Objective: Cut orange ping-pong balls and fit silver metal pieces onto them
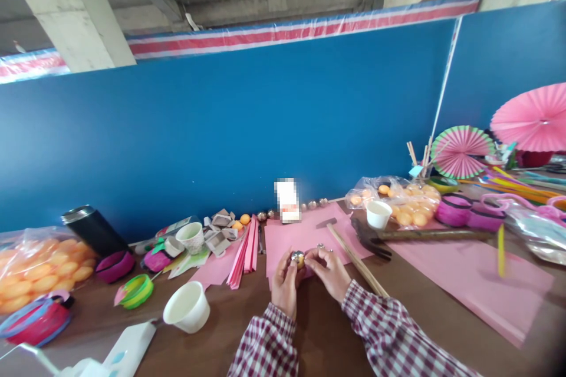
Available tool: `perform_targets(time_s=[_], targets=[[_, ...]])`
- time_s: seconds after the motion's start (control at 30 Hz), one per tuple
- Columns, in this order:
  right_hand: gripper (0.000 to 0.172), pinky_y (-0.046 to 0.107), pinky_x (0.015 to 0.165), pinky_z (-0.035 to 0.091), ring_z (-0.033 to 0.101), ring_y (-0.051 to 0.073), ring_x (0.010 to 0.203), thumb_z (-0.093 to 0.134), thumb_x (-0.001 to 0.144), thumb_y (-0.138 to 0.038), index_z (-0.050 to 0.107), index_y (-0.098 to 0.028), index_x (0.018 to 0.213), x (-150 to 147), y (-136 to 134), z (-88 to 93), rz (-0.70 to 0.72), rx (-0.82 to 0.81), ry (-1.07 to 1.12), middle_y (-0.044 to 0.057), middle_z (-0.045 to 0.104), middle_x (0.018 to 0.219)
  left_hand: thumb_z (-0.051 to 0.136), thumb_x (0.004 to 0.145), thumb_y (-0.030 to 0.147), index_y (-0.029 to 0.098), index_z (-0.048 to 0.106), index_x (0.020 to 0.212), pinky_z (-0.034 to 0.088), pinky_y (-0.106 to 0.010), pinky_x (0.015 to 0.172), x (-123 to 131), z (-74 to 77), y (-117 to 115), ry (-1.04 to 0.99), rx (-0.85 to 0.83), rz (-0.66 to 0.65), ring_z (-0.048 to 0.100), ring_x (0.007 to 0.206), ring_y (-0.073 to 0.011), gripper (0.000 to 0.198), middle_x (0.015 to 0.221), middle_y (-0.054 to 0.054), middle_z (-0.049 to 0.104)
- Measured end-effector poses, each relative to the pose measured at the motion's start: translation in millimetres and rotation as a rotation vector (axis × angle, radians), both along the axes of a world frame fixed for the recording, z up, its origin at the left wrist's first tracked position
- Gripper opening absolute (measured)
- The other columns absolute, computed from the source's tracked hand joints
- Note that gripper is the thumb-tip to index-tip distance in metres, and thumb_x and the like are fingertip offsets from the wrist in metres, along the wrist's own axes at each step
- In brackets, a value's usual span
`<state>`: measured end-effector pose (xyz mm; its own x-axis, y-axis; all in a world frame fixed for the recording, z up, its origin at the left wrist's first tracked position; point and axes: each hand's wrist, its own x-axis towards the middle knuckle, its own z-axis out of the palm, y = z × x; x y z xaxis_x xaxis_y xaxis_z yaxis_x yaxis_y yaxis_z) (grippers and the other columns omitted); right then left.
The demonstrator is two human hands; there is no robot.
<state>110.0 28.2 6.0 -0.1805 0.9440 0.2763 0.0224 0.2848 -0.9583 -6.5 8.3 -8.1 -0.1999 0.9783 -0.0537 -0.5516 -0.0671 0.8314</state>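
Head view, left to right, places given from the pink paper sheet [283, 241]. Far left of the sheet: a clear bag of orange balls [39, 268], a black flask [92, 230], a magenta bowl [115, 265] and a green ring [135, 290]. Nearer, left of the sheet: a white cup [188, 306] on its side, a patterned cup [191, 237], and folded pink strips [245, 253] touching the sheet's left edge. Over the sheet's near edge: the left hand [285, 283] pinches a small metal ball [298, 258] between thumb and fingers; the right hand [329, 271] is closed narrow, its fingertips on the ball's other side. The ball is round and smooth, so it probably slips easily; a light, even pinch from both sides, kept low over the sheet, seems the surest hold. Right of the sheet: a wooden stick [358, 262] lies just beside the right wrist and could catch the sleeve; beyond it a hammer [375, 238], a small white cup [379, 214] and, far right, pink paper fans [462, 150]
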Motion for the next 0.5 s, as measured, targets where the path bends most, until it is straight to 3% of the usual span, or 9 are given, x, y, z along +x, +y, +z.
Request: perform_targets(time_s=[0.5], targets=[[0.021,0.025,0.064,0.044,0.054,0.013,0.066,0.052,0.073,-0.035,0.059,-0.015,0.069,0.1,-0.2,1.9,0.001,0.018,-0.026,0.001,0.061,0.070,0.063,0.065,0.027,0.018,0.056,0.105,0.046,-0.035,0.082,0.1,-0.2,0.1,-0.026,-0.001,0.001,0.054,0.098,-0.0231,0.042,0.109,-0.010,0.058]])
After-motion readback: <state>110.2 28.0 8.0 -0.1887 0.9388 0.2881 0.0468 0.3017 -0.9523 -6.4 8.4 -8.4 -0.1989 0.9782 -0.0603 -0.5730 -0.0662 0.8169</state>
